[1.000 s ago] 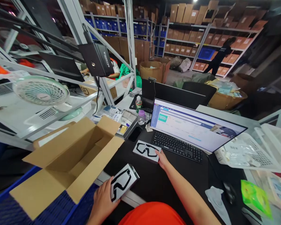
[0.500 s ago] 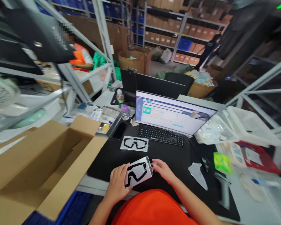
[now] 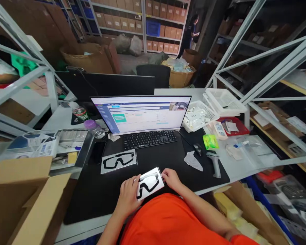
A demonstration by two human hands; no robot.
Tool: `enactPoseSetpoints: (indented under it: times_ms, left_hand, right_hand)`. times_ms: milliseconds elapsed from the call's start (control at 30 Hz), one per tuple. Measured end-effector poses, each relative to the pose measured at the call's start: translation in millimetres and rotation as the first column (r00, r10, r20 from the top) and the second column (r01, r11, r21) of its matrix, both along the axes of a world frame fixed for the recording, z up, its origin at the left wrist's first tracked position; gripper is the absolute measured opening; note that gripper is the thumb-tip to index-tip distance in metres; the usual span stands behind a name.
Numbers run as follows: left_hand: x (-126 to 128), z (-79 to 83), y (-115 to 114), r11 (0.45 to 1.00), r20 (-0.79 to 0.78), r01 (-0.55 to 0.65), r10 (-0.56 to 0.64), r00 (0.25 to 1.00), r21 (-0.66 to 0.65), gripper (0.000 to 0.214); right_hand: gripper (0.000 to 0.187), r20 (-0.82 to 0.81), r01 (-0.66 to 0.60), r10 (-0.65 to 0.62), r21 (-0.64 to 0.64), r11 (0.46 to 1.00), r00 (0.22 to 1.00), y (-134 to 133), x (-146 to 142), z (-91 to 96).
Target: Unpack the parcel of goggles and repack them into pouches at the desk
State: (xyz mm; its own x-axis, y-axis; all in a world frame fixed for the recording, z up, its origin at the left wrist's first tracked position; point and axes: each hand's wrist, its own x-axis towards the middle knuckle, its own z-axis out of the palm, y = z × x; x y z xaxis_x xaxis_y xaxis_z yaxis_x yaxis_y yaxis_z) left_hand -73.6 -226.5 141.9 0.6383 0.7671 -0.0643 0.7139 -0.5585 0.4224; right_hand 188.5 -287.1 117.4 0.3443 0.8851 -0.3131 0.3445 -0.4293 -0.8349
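Observation:
I hold a small grey box printed with a black goggle outline (image 3: 149,183) in front of my chest, above the black desk mat (image 3: 97,194). My left hand (image 3: 129,194) grips its left end with fingers curled round it. My right hand (image 3: 171,178) pinches its right end. A second grey goggle box (image 3: 118,161) lies flat on the mat just before the black keyboard (image 3: 149,139). Behind the keyboard a monitor (image 3: 140,113) shows a web page.
An open cardboard box (image 3: 20,200) stands at the left edge. A tray of small items (image 3: 63,146), a phone (image 3: 98,152) and a purple-capped bottle (image 3: 91,126) sit left of the keyboard. At right lie a mouse (image 3: 197,148), a handheld scanner (image 3: 214,163) and white baskets (image 3: 224,102). A person stands by far shelves (image 3: 190,32).
My right hand left the box by the keyboard and came to the box in my left hand, which moved right to my chest. The view swung right, away from the cardboard box.

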Motion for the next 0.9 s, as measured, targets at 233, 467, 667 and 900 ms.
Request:
enactPoseSetpoints:
  times_ms: [233, 467, 667, 900]
  left_hand:
    - [25.7, 3.0, -5.5, 0.999, -0.172, -0.003, -0.004, 0.985, -0.044, 0.091]
    - [27.2, 5.1, -8.7, 0.996, -0.187, 0.021, -0.036, 0.982, -0.082, 0.077]
    - [26.8, 13.6, -4.3, 0.980, -0.092, 0.101, -0.118, 0.989, -0.170, 0.084]
    - [-12.5, 38.7, 55.1, 0.862, 0.176, 0.170, -0.095, 0.980, -0.478, 0.096]
  right_hand:
    - [0.018, 0.176, 0.061, -0.046, -0.084, 0.995, 0.983, -8.6, 28.3, -12.8]
    - [0.016, 0.167, 0.095, -0.076, -0.109, 0.989, 0.983, -40.6, 69.8, -14.4]
    - [0.016, 0.119, 0.103, -0.093, -0.077, 0.992, 0.989, -58.6, 96.7, -5.4]
    - [0.028, -0.047, -0.081, 0.083, 0.035, 0.996, 0.995, -54.9, 100.1, 21.1]
